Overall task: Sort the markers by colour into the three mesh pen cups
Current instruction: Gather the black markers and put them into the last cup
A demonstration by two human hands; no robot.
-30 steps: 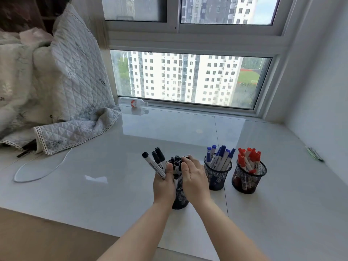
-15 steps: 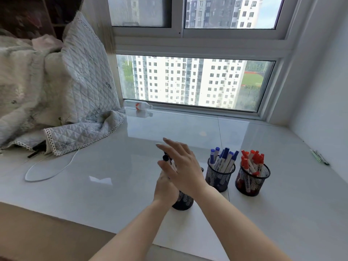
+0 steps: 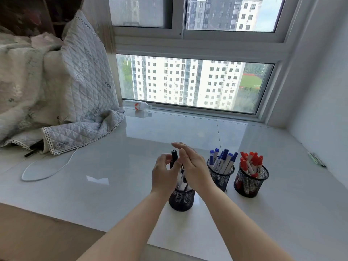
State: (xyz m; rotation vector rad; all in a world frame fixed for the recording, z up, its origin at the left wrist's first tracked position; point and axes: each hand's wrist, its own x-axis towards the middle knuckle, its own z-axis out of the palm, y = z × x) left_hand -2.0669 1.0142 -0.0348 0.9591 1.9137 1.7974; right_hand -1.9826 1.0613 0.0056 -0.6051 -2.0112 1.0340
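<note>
Three black mesh pen cups stand in a row on the white sill. The nearest, left cup (image 3: 181, 202) holds black markers (image 3: 174, 157), mostly hidden behind my hands. My left hand (image 3: 163, 176) curls its thumb and fingers around one upright black marker above that cup. My right hand (image 3: 193, 166) hovers flat beside it, fingers straight and apart, holding nothing. The middle cup (image 3: 220, 177) holds blue markers (image 3: 224, 159). The right cup (image 3: 251, 183) holds red markers (image 3: 251, 161).
A quilted blanket (image 3: 75, 95) is heaped at the left, with a white cable (image 3: 47, 172) looping out from under it. A small bottle (image 3: 139, 106) lies by the window frame. Green pens (image 3: 316, 161) lie by the right wall. The sill's front edge (image 3: 75, 223) runs close to me.
The bunch of black markers my left hand held has gone down into the left cup. My right hand lifted off the cup and spread flat. The view tilted up slightly.
</note>
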